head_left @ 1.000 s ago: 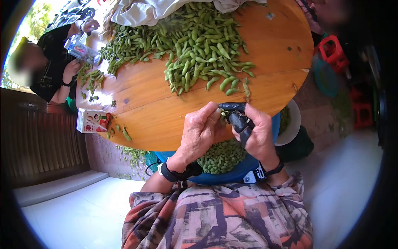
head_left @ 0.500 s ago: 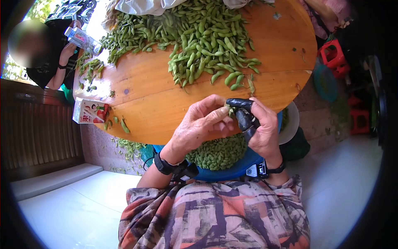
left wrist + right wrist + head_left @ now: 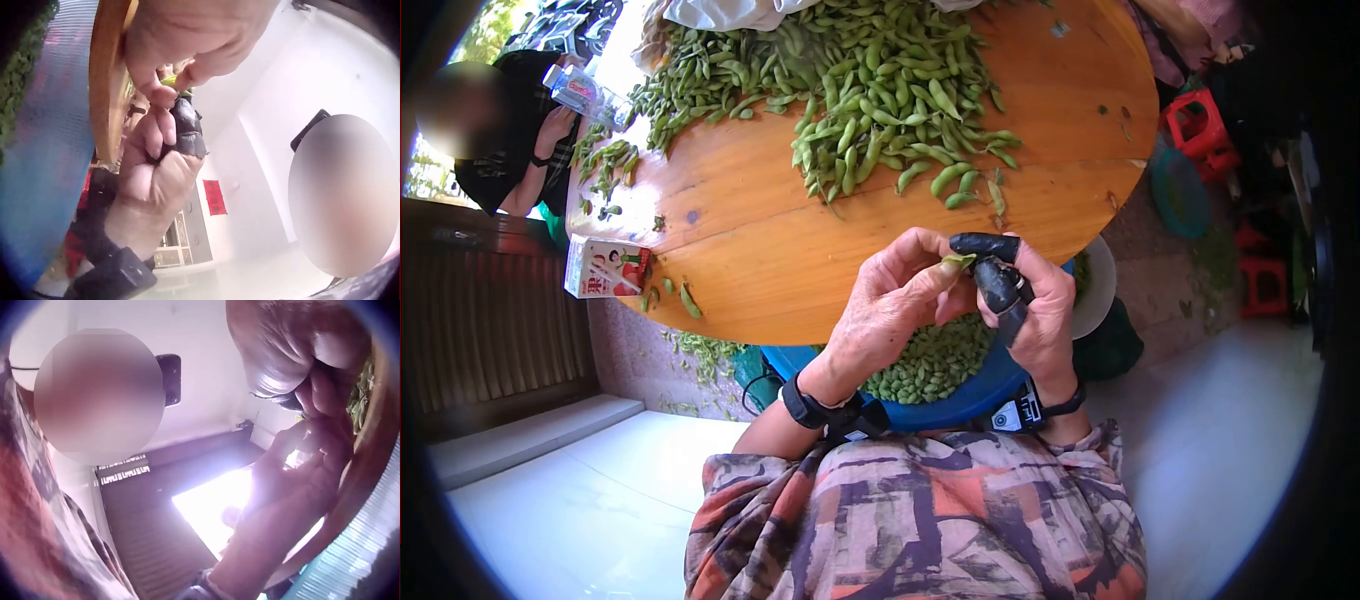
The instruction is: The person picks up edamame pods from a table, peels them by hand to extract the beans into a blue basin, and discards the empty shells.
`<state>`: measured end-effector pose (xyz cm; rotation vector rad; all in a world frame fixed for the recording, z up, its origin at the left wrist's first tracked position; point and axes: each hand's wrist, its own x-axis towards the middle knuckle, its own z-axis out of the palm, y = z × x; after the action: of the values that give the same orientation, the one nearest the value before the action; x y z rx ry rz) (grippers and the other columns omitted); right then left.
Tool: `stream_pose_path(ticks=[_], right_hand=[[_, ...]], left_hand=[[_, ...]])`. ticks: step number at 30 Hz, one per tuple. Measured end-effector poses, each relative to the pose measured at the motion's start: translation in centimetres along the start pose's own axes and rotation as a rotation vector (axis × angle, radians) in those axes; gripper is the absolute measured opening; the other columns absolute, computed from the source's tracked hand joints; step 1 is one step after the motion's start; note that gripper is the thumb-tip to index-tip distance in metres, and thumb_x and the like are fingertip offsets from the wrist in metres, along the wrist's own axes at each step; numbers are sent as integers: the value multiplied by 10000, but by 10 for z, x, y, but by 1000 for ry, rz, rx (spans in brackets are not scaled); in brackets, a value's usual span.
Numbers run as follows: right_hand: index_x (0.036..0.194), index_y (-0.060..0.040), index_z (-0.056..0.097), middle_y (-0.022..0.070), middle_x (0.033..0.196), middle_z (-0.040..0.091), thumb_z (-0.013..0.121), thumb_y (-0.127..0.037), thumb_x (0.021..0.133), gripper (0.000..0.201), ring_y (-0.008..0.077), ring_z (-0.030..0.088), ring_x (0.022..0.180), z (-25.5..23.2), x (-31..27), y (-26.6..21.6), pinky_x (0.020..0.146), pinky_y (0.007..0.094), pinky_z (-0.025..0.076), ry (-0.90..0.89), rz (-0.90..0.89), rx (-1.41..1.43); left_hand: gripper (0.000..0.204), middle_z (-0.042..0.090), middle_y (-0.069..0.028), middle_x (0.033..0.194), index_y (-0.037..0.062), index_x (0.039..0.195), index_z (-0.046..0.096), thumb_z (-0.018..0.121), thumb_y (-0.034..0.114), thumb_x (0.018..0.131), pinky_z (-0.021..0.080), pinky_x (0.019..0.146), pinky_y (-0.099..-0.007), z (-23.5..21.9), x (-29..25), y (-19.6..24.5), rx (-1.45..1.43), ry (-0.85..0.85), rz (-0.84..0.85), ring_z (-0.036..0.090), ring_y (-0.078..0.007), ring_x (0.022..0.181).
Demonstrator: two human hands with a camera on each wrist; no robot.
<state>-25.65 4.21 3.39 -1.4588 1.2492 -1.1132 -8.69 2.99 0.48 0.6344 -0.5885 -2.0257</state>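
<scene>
A yellow-green soybean pod [image 3: 959, 259] is between my two hands, over the near edge of the table. My left hand [image 3: 890, 298] pinches it between thumb and fingertips; in the left wrist view the pod [image 3: 169, 81] pokes out beside them. Black covers [image 3: 1000, 287] wrap the thumb and forefinger of my right hand [image 3: 1045, 312], which grip the pod's other end. Under both hands sits a blue basin [image 3: 930, 415] holding a heap of shelled green beans [image 3: 930, 362]. A large pile of whole pods [image 3: 880, 110] lies beyond, on the wooden table [image 3: 780, 250].
A drink carton [image 3: 605, 268] and a few loose pods lie at the table's left edge. Farther back, a person in black sits by a plastic bottle [image 3: 588, 97]. A white bowl [image 3: 1098, 292] and a red stool [image 3: 1200, 125] stand to the right.
Both hands stay close together and have shifted slightly right since the first frame. The pod now shows as a flatter yellow-green piece at the left fingertips. The person in black has lowered an arm.
</scene>
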Motion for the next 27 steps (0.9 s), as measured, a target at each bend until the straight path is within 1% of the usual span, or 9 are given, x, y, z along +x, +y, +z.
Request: stream_pose_path(ticks=[3,10,12,15,17,20,23,26,27], right_hand=[[1100,-15,694,-18,802,660,606,-37,905,214,40,572,730,-7,-2,-2,674,216,476,-41,212,223],[1080,-19,709,15,893,692,642,9,862,230,71,628,825,-6,1,-5,753,223,506,23,215,188],[1067,-20,716,53,911,700,654,37,820,261,112,657,831,-5,1,2,752,243,515,45,-26,19],[1047,-18,722,88,900,695,662,56,778,285,151,675,820,-8,0,-7,749,250,519,86,-122,-112],[1044,-19,724,93,903,696,665,58,768,293,159,678,817,-5,-2,-5,746,253,520,111,-173,-164],[1040,-30,729,90,886,696,663,61,771,291,147,675,790,-2,-4,-1,736,251,521,143,-231,-189],[1041,-28,728,55,878,707,646,46,814,252,132,671,786,-4,-6,-3,733,256,525,69,-14,-57],[1070,-9,712,8,819,683,626,-15,870,217,74,607,652,-8,-4,5,592,219,486,12,203,197],[1094,1,696,-9,793,659,618,-43,884,228,43,545,597,-12,-4,15,529,197,424,-46,268,494]], left_hand=[[122,609,-25,821,47,1063,569,580,148,994,404,577,-217,1,-2,1,19,10,-12,524,-73,662],[117,598,17,759,41,1019,597,613,149,978,383,511,-179,8,-2,3,208,142,-22,509,-35,613],[124,596,23,752,36,1011,601,618,154,976,383,507,-178,14,-2,2,260,168,-24,508,-32,608],[136,583,24,726,29,963,595,615,163,980,385,503,-184,21,-1,1,287,266,77,501,-35,581],[158,576,20,732,23,958,568,586,175,998,394,516,-189,18,-5,6,440,166,-75,500,-38,589],[170,574,16,738,41,1029,580,538,206,1023,345,492,-163,19,-7,1,485,116,-34,491,-30,588],[200,569,10,745,39,1021,582,507,223,1036,332,495,-168,14,-9,-2,488,63,-10,477,-35,582],[187,544,23,722,28,978,539,530,208,1028,394,534,-210,22,-10,6,470,97,-89,471,-51,593],[187,544,23,722,28,978,539,530,208,1028,394,534,-210,19,-10,7,470,96,-90,471,-51,593]])
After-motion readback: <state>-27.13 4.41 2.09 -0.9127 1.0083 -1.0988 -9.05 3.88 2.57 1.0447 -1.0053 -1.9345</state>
